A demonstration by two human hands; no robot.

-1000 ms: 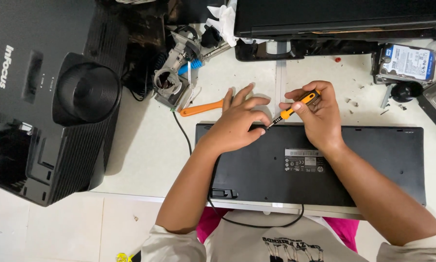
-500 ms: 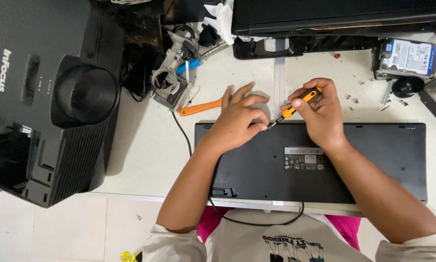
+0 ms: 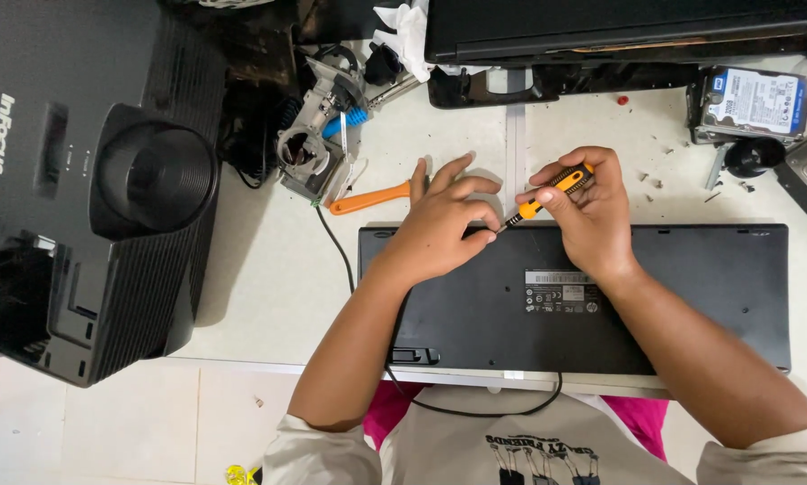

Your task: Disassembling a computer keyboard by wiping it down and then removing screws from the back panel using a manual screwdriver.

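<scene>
a black keyboard (image 3: 601, 305) lies face down on the white table (image 3: 269, 278), its long edge running left to right just in front of the person, its cable (image 3: 475, 409) looping off the near edge. the right hand (image 3: 592, 211) is closed around a small orange-and-black screwdriver (image 3: 547, 193), whose tip angles down to the left at the keyboard's far edge. the left hand (image 3: 444, 224) rests on the back cover with fingers narrowed around the tip, steadying it. judging from this, the work is at an early stage: the back cover sits whole and flush, with no gap showing, and the driver is at a spot near the far edge; whether any screws are already out cannot be told, though small bits (image 3: 668, 162) lie scattered on the table to the far right. an orange-handled tool (image 3: 368, 198) lies just left of the left hand, a bare hard drive (image 3: 749, 103) at far right, a black projector (image 3: 89, 189) at left.
</scene>
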